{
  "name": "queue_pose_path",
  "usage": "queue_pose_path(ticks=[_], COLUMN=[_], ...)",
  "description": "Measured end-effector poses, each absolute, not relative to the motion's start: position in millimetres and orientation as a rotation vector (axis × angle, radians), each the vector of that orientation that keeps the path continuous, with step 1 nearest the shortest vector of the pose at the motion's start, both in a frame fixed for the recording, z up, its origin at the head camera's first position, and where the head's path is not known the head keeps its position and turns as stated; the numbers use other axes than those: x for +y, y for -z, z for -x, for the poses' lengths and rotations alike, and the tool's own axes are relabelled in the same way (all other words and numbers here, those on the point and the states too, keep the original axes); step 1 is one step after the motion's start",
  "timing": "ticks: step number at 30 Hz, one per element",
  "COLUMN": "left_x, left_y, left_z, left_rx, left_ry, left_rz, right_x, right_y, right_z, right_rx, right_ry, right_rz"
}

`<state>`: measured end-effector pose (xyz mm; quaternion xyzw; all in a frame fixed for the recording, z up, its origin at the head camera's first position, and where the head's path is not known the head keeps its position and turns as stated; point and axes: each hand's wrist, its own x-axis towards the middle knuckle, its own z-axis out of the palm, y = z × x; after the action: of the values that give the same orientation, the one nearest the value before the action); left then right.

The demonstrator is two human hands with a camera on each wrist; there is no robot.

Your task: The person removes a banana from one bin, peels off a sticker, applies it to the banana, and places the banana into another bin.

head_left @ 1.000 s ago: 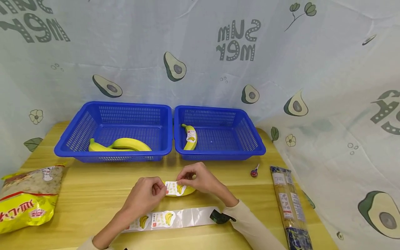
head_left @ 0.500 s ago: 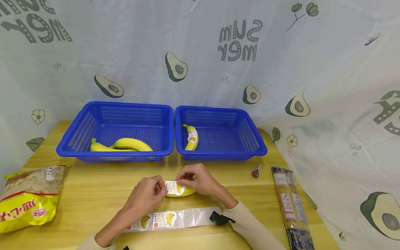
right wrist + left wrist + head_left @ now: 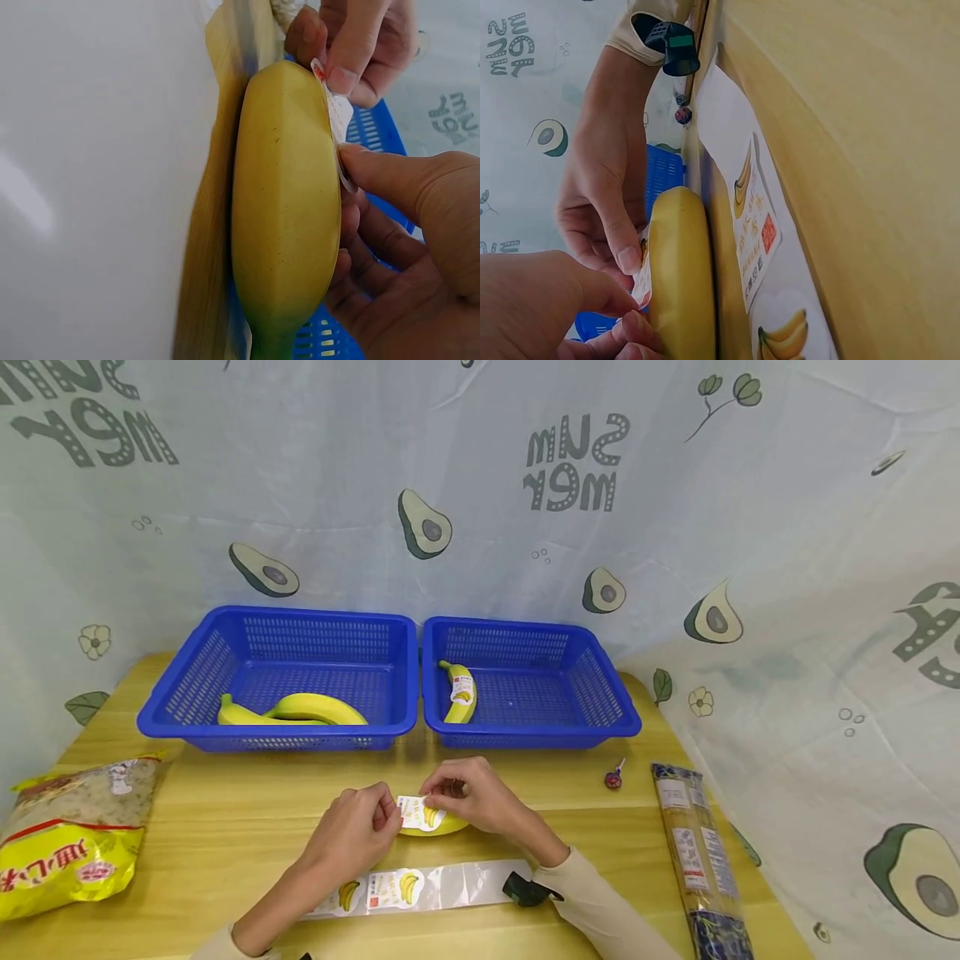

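Note:
A yellow banana [image 3: 452, 827] lies on the table between the two hands. Over its upper side sits a white sticker [image 3: 411, 812] with a banana picture, its edge standing a little off the peel in the right wrist view. The left hand [image 3: 356, 828] pinches one end of this sticker between thumb and finger. At the other end, the thumb and fingertips of the right hand [image 3: 476, 795] grip the sticker, with the remaining fingers against the banana's far side. Nearer the body is a backing strip [image 3: 465, 887] with more banana stickers and a bare stretch.
Behind the hands stand two blue baskets: the left basket [image 3: 277, 732] holds plain bananas [image 3: 318, 705], the right basket [image 3: 532, 737] a stickered banana [image 3: 459, 710]. A yellow bag [image 3: 75, 843] lies at left. A lollipop [image 3: 613, 779] and a long clear packet [image 3: 697, 860] lie at right.

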<state>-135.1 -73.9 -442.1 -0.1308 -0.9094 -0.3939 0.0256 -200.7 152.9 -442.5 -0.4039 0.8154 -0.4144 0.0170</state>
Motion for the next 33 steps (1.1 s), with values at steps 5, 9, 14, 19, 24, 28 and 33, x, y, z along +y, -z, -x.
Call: queue_pose_path(ticks=[5,9,14,19,24,28,33], left_x=[-72.6,-72.3,-72.4,-73.1,-75.0,-75.9,-77.2], left_y=[443.1,445.4,448.4,450.4,452.5,454.0,454.5], left_z=[134.6,131.3,129.6,131.1,131.9,132.6,134.1], left_rx=[-2.812,-2.818,-2.79,-2.745,-2.739,-2.729,-2.719], left_ry=[1.187,1.177,1.201,1.244,1.257,1.269,1.29], left_rz=[0.401,0.386,0.383,0.443,0.499,0.532,0.575], right_x=[151.6,151.9,153.5,156.9,158.5,160.1,162.2], right_y=[442.0,442.9,442.5,441.0,439.8,440.2,439.1], right_z=[199.8,197.2,194.5,192.6,191.7,191.1,190.2], right_rx=[2.557,2.557,2.549,2.533,2.521,2.512,2.516], right_ry=[1.28,1.272,1.262,1.223,1.145,1.09,1.056], right_rz=[1.254,1.274,1.305,1.298,1.31,1.343,1.392])
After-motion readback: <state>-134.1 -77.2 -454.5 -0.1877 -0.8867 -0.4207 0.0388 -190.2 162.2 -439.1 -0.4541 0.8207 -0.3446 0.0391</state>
